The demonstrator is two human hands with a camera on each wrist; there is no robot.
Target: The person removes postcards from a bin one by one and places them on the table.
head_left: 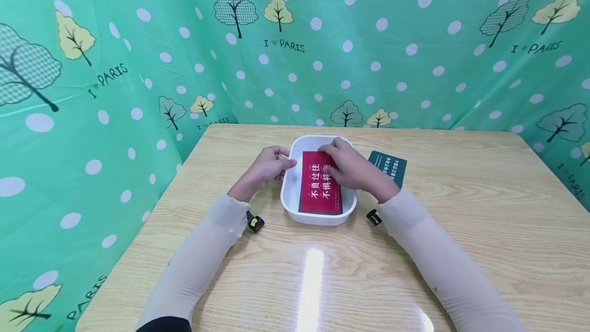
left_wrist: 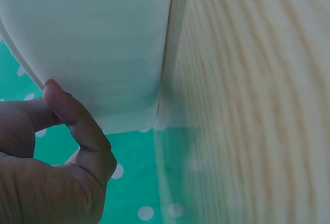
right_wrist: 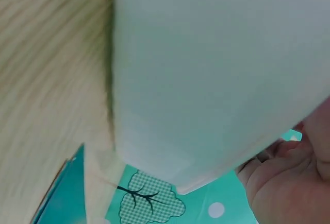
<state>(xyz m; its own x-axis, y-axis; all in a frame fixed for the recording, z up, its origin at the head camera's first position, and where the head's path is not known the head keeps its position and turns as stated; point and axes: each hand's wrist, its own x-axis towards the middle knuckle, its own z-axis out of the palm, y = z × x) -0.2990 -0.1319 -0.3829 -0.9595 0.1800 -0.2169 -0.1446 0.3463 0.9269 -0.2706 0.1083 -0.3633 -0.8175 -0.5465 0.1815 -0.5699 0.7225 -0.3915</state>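
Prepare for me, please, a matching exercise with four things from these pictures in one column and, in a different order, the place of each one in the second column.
Things
1. Red booklet
2. Dark green booklet
3. Left hand
4. Right hand

Places, as the head view shows them
A. At the left rim of the white tub
B. On the table, partly hidden by the right arm
C. At the upper right part of the red booklet
D. Within the outline of the white tub

Right pairs: 1-D, 2-B, 3-A, 4-C
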